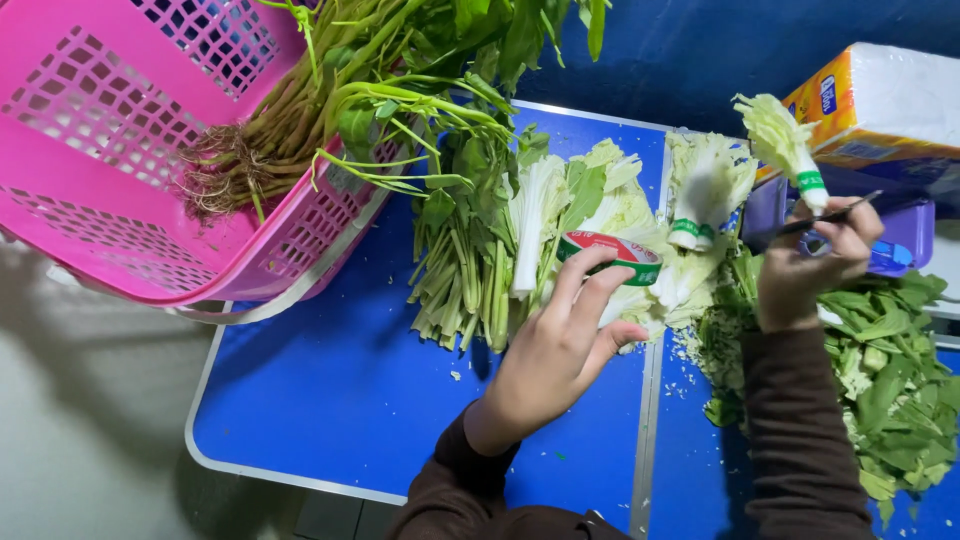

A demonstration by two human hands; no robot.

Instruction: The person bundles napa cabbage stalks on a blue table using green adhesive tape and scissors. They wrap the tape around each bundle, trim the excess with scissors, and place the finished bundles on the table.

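Left hand (555, 350): closed on tape roll (610, 257), frame centre | Right hand (815, 262): clamped on knife (812, 224) and taped cabbage bundle (790, 145), upper right above blue bench (340, 390) | Advice: tape to be kept taut, blade kept off fingers.

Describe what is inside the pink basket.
The pink basket holds a bunch of long-stemmed greens, roots toward its middle, leaves spilling over the rim onto the blue table. The basket floor beneath the bunch is covered.
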